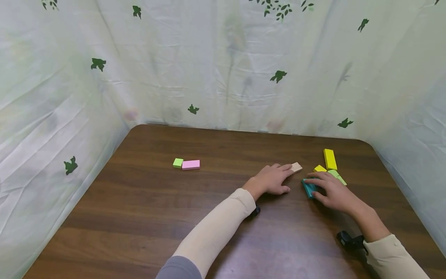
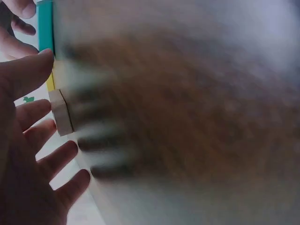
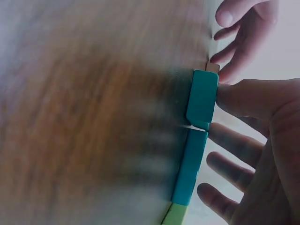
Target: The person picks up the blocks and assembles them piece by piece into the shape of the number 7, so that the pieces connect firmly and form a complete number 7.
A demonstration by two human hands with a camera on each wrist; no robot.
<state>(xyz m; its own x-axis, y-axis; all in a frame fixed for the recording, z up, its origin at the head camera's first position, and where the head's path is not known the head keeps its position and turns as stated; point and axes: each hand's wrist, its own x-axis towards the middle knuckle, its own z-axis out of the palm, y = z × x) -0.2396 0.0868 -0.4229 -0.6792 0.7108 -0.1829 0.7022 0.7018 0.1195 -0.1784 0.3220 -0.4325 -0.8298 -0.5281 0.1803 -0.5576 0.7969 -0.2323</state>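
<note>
Near the table's far right, my left hand (image 1: 271, 180) reaches out with spread, fairly straight fingers. Its index finger touches a plain wooden block (image 1: 296, 167), seen at the fingertips in the left wrist view too. Over a teal block (image 1: 308, 189) stands my right hand (image 1: 332, 192), fingers relaxed and thumb at the block's near end. The right wrist view shows a second teal block (image 3: 190, 166) in line with the first, mostly hidden by the hand in the head view. Just beyond the right hand lie a light green block (image 1: 337, 177) and a small yellow block (image 1: 319, 168).
A long yellow block (image 1: 330, 159) lies farther back at the right. Toward the left side, a small green block (image 1: 178, 163) touches a pink block (image 1: 191, 165). The brown wooden table (image 1: 139, 217) meets pale leaf-printed curtains (image 1: 216, 69) behind and at both sides.
</note>
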